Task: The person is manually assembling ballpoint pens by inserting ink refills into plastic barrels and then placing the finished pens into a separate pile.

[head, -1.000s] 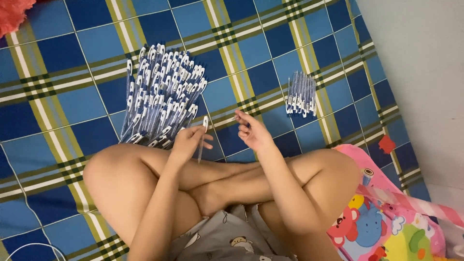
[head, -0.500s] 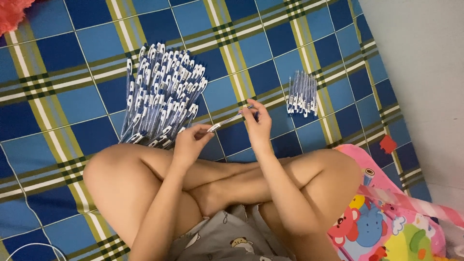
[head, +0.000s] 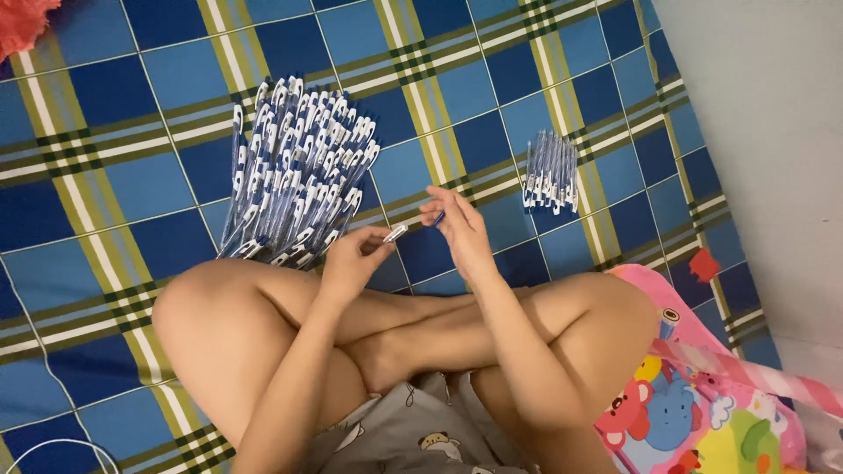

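I sit cross-legged on a blue, yellow and green checked mat (head: pixel 132 184). My left hand (head: pixel 351 259) pinches the white end of a blue-and-white pen (head: pixel 408 226). My right hand (head: pixel 457 224) grips the same pen's blue end, so the pen bridges both hands just above the mat. A large heap of similar pens (head: pixel 299 175) lies fanned out just left of my hands. A smaller, neat bunch of pens (head: pixel 551 173) rests on the mat to the right, beyond my right hand.
A pink bag with cartoon animals (head: pixel 702 395) sits by my right knee. A red cloth (head: pixel 31 22) pokes in at the top left corner. Grey floor (head: pixel 764 105) borders the mat on the right. A thin white cable (head: pixel 44 448) curls at the bottom left.
My left hand brought a pen up from near the heap. My right hand came in and took its other end; both hands now hold it between them.
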